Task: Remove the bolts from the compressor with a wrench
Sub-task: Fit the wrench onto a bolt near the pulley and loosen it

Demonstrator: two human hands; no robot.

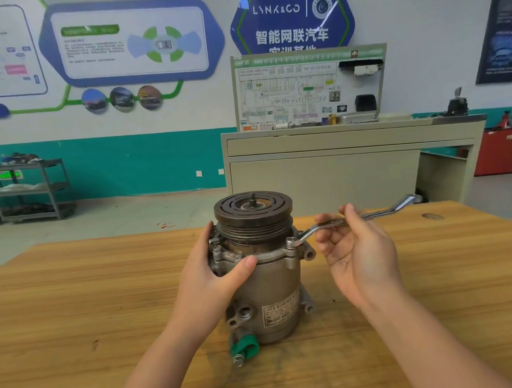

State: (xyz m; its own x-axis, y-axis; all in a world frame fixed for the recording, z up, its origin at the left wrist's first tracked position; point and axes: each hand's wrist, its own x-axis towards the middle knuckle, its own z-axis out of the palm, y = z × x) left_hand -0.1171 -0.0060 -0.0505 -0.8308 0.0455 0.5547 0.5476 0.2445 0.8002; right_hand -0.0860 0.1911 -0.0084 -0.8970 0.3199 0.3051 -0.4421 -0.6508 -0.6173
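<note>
Left hand wrapped around upright grey metal compressor on wooden table, thumb across its flange. Right hand pinching silver offset ring wrench mid-shaft, ring end seated on flange bolt.

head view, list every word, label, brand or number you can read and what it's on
"LYNK&CO": blue hexagonal wall sign.
"智能网联汽车": same sign, below the logo; the line under it is cut off by the training board.
"HV": on the training board's wiring diagram; its other text is too small.
Compressor label: partly legible, roughly "5QMW-245619"; uncertain.
Left wall posters: blurred, unreadable.
</note>
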